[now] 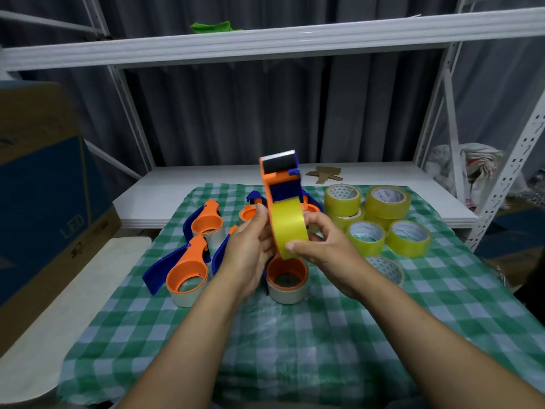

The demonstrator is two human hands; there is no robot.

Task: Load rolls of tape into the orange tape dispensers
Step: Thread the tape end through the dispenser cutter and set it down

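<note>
An orange and blue tape dispenser (281,178) stands upright in the air above the checked cloth, with a yellow tape roll (287,228) seated on its lower part. My left hand (250,246) grips the dispenser from the left side. My right hand (321,246) holds the yellow roll from the right, thumb on its rim. Several loose yellow tape rolls (368,236) lie to the right. Other orange dispensers (188,267) lie on the cloth to the left, and one more orange dispenser (287,276) sits under my hands, carrying a clear roll.
A green and white checked cloth (295,335) covers the work surface. A cardboard box (38,184) stands at the left. A white metal rack (460,137) surrounds the area, with its low shelf (206,178) behind the cloth. Cardboard scraps (324,174) lie on that shelf.
</note>
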